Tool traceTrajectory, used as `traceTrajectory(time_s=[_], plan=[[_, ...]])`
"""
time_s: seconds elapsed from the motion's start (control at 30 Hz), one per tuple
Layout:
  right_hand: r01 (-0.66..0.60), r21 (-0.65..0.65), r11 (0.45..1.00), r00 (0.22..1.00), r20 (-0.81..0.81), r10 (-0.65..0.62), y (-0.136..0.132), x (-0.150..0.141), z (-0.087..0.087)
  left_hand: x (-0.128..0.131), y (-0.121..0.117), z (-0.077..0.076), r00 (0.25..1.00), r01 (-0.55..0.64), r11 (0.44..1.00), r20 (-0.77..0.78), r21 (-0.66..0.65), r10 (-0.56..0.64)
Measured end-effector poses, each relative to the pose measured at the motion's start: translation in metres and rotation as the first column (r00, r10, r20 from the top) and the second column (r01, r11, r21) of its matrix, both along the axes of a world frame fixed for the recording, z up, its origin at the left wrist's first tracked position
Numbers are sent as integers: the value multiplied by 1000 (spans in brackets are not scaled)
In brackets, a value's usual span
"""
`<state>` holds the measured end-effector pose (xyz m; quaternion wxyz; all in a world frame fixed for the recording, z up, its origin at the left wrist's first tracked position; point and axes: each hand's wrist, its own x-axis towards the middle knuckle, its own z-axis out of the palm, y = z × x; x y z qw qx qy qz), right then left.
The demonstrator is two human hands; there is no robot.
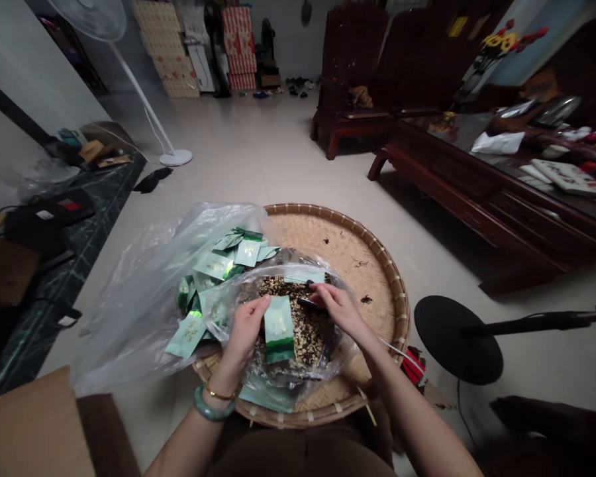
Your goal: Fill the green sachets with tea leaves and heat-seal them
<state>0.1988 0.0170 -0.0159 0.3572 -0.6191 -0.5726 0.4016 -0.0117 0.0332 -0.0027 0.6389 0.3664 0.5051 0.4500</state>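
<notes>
My left hand (248,324) pinches the edge of a light green tea sachet (279,324) with a shiny darker green band at its lower end. My right hand (335,306) is closed on a small dark utensil (308,303), whose exact kind is hard to make out. Both hands are over an open clear plastic bag (345,351) holding a loose mix of dark and pale dried bits (310,334). Another light green sachet (305,277) lies at the far side of the mix. The bag rests on a round woven bamboo tray (377,258).
Left of my hands, a big clear bag (144,298) holds several green sachets (213,265). A cardboard box (34,424) stands at lower left. A black round stand base (457,339) is on the right, with a dark wooden table (457,192) beyond.
</notes>
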Motion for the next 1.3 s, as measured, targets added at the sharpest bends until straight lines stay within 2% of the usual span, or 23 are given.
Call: traceTrajectory(time_s=[0.03,0.1,0.13,0.17,0.2,0.27,0.4,0.5,0.57,0.6,0.63,0.67,0.7,0.73,0.77,0.83,0.9,0.97,1.03,1.1,1.17,1.23,1.3], plan=[[-14,41,999,981,195,6,7,3,2,-4,5,2,999,-42,999,19,-1,42],[-87,49,995,858,511,50,22,6,7,-14,16,9,981,-181,983,68,25,179],[-113,21,993,799,596,79,30,6,9,-19,21,13,955,-279,959,115,41,273],[-121,-13,993,759,643,100,37,5,11,-23,26,18,883,-435,899,217,45,416],[-113,-45,993,738,665,115,45,3,11,-26,30,22,814,-526,850,308,32,492],[-82,-106,991,705,696,132,58,-1,10,-28,32,30,730,-593,805,422,2,537],[-20,-208,978,652,738,171,74,-5,5,-17,19,33,765,-532,847,437,13,474],[5,-251,968,638,746,190,81,-7,3,-7,6,27,850,-447,887,363,114,381],[13,-262,965,642,742,193,86,-8,1,-3,2,22,956,-256,938,203,235,210],[14,-260,966,648,738,189,89,-8,1,-2,1,20,995,-91,949,59,302,76],[12,-252,968,656,732,182,91,-9,0,-1,2,17,990,103,928,-125,358,-61],[9,-238,971,666,726,171,93,-10,-1,0,3,15,930,293,871,-328,395,-164],[4,-216,976,678,718,156,95,-11,-1,0,5,13,831,447,793,-520,413,-198],[-5,-188,982,692,709,140,96,-12,-1,1,8,10,722,547,723,-675,422,-153],[-19,-152,988,706,697,121,96,-13,-1,1,11,8,627,592,679,-778,435,-48],[-62,-59,996,741,666,86,93,-15,1,0,18,6,497,567,665,-846,486,194],[-133,38,990,781,619,81,86,-18,2,-1,22,6,450,482,680,-822,552,349],[-205,108,973,811,574,107,74,-22,3,-2,23,8,492,433,652,-769,622,408],[-246,195,949,854,507,117,59,-27,2,-2,19,9,568,443,599,-726,667,388],[-221,335,916,931,353,95,43,-32,-1,-2,14,10,630,458,564,-698,688,341],[-143,422,895,986,134,95,28,-37,-4,-4,9,9,672,441,561,-672,700,311],[-55,397,916,997,-28,72,15,-40,-8,-9,5,9,698,391,572,-637,721,326],[24,326,945,995,-98,8,4,-42,-14,-16,2,12,697,322,572,-597,755,396]])
